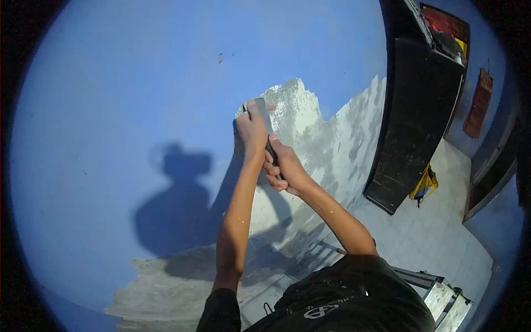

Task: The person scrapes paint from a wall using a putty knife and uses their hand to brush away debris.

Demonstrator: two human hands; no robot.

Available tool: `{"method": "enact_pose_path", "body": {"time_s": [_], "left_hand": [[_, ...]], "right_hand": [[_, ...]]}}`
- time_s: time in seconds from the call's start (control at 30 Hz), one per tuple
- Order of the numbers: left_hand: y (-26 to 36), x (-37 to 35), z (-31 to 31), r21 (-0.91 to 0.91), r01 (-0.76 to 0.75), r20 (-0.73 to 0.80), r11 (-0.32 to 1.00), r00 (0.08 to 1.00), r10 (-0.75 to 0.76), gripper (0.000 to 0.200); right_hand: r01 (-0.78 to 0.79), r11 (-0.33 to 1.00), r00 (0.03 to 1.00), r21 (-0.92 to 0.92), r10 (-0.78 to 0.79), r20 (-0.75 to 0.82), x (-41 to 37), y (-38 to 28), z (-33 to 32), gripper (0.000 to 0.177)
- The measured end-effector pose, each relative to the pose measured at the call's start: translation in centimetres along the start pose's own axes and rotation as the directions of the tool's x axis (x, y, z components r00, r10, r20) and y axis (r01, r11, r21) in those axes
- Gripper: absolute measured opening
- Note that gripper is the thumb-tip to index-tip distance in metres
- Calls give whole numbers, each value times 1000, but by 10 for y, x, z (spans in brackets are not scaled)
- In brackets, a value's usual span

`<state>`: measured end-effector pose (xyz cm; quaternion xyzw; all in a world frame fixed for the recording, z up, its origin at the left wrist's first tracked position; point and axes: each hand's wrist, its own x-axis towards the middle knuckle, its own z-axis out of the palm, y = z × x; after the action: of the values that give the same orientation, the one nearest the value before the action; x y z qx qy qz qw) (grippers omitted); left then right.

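A scraper with a flat, wide grey blade (pixel 264 115) is pressed against or held very close to the blue wall (pixel 138 83). My right hand (pixel 287 169) is wrapped around its dark handle, below the blade. Higher up, my left hand (pixel 253 133) grips the blade, with its fingers near the top end. Right beside the blade, a bare patch of grey and white plaster (pixel 310 127) with a ragged edge shows where no blue paint covers the wall. Part of the handle is hidden by my fingers.
A tall black cabinet (pixel 415 110) stands on the right, with a yellow bag (pixel 425 185) by its base. Metal-framed steps or a ladder (pixel 442 299) are at lower right, above the pale tiled floor (pixel 442 221). My shadow falls on the wall.
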<state>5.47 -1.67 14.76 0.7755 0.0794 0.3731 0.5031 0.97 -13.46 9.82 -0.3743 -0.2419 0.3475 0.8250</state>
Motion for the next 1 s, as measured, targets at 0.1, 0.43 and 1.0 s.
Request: {"method": "enact_pose_path", "body": {"time_s": [0.1, 0.43, 1.0], "left_hand": [[-22, -14, -1, 55, -49, 9, 997, 999, 48, 53], [-32, -11, 10, -117, -92, -29, 989, 996, 89, 54], [-287, -256, -19, 384, -89, 884, 919, 324, -339, 22]], "right_hand": [[-40, 997, 999, 62, 38, 26, -7, 11, -1, 47], [-83, 996, 994, -42, 80, -81, -14, 14, 0, 48], [-705, 193, 579, -682, -398, -712, -170, 218, -266, 49]]}}
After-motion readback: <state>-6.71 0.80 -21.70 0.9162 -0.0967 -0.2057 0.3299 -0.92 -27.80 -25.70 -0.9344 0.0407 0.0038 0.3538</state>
